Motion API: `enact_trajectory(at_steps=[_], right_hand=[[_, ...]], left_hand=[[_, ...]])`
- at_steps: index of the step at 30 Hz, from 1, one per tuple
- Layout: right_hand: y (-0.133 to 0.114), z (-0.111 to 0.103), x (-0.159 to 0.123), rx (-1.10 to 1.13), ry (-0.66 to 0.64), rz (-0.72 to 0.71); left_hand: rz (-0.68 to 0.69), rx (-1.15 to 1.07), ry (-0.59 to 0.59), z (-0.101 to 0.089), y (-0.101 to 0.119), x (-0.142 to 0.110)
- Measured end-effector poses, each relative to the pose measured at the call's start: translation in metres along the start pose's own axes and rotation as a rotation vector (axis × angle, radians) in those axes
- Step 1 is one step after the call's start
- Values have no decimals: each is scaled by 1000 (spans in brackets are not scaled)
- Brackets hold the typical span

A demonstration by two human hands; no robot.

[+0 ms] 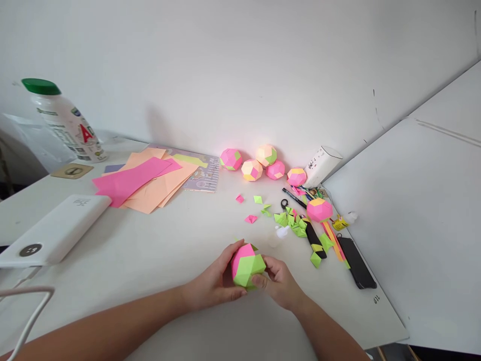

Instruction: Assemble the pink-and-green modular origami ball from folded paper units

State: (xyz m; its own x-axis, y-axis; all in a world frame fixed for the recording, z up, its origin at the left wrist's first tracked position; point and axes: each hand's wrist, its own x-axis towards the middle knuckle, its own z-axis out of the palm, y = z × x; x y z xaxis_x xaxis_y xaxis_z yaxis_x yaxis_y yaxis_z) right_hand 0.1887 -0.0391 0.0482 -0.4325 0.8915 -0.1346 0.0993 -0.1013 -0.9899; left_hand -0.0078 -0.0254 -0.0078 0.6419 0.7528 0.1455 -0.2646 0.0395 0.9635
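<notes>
Between my two hands sits a green and pink folded-paper ball [246, 268], held just above the near part of the white table. My left hand [214, 281] grips its left side, fingers at the top and thumb underneath. On the right side my right hand [278, 283] pinches the ball's edge with thumb and fingers. A gap shows near the ball's top right edge. Beyond it lie small folded paper pieces, among them a pink piece [251, 219] and a green piece [257, 199]. A heap of green folded pieces [291, 220] is further right.
Several finished paper balls [231, 159] line the wall. To the right are a black phone [356, 263], a glue bottle [342, 220] and a white cup [322, 166]. Leftward lie paper sheets [131, 180], a white power bank [56, 230] with its cable, and a green-capped bottle [67, 123].
</notes>
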Motion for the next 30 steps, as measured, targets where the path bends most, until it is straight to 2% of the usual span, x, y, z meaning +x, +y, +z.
enact_trajectory(at_steps=[3, 8, 13, 17, 22, 26, 30], right_hand=[[-2, 0, 0, 78, -47, 32], [-2, 2, -1, 230, -49, 58], [-1, 3, -2, 211, -55, -45], [-2, 2, -3, 57, -28, -153], [-5, 1, -5, -86, -69, -112], [-6, 3, -5, -37, -79, -96], [-4, 4, -4, -12, -22, -67]], left_hand=[[64, 95, 3, -1, -1, -1], [170, 335, 20, 0, 5, -1], [257, 557, 67, 0, 1, -3], [125, 405, 157, -2, -6, -3], [40, 147, 86, -2, -8, -5], [17, 123, 82, -1, -9, -6], [33, 162, 46, 0, -9, -5]])
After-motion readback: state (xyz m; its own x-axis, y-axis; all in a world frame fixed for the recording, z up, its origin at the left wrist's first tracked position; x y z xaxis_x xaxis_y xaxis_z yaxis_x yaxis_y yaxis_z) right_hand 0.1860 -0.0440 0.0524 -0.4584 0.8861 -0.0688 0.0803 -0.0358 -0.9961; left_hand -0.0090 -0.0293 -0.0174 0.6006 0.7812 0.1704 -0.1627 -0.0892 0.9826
